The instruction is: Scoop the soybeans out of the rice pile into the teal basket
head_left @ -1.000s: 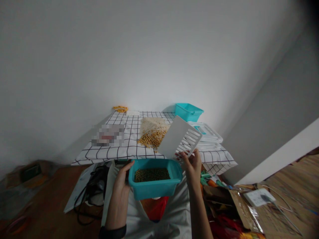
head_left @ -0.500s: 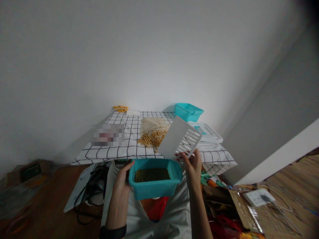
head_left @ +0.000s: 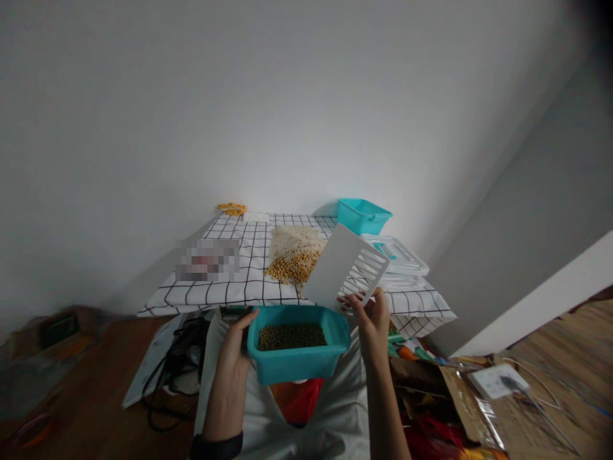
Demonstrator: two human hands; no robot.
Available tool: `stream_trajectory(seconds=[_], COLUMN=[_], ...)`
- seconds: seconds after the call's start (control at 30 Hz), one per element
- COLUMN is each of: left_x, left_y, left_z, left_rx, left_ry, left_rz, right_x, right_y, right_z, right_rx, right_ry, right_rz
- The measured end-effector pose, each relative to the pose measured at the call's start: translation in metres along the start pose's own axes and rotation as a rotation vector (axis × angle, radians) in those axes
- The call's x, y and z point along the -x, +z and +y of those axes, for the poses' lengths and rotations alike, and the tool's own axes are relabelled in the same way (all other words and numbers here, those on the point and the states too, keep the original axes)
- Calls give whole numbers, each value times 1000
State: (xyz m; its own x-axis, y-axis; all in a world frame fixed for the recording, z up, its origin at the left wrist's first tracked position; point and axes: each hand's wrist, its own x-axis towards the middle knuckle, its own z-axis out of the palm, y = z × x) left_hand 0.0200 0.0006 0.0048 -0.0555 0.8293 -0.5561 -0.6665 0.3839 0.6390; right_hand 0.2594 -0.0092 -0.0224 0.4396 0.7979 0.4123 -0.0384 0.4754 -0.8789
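Observation:
A teal plastic bin (head_left: 299, 365) sits low in front of me, just off the table's near edge, with a layer of small green beans (head_left: 292, 337) inside. My left hand (head_left: 237, 345) is closed on the bin's left end, thumb over the rim. Between the thumb and fingers of my right hand (head_left: 368, 314) is a thin white slotted plastic board (head_left: 335, 265), tilted above the bin's right corner. Behind the board, yellow soybeans (head_left: 293, 265) spill from a clear plastic bag (head_left: 294, 237) onto the checked tablecloth (head_left: 251, 275).
At the table's back right stands a second teal bin (head_left: 360, 216), with clear lids (head_left: 397, 254) stacked before it. A yellow item (head_left: 232, 209) lies at the back left, near a blurred-out patch. Cables (head_left: 179, 370), an opened cardboard box (head_left: 460, 396) and a power strip (head_left: 499, 380) lie below.
Almost nothing differs. Both hands keep their holds, and the slotted board and bin stay nearly in place.

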Motion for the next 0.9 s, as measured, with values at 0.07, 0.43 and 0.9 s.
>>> stream_trajectory(seconds=[0.07, 0.43, 0.9], left_x=[0, 3, 3], left_y=[0, 3, 4], left_z=[0, 3, 3], left_rx=[-8, -28, -26], left_ry=[-11, -19, -23], left_rz=[8, 32, 26], right_x=[0, -3, -2], right_y=[0, -5, 6], right_z=[-1, 0, -2], right_rx=[-2, -39, 44], right_ry=[3, 19, -6], right_rz=[-1, 26, 45])
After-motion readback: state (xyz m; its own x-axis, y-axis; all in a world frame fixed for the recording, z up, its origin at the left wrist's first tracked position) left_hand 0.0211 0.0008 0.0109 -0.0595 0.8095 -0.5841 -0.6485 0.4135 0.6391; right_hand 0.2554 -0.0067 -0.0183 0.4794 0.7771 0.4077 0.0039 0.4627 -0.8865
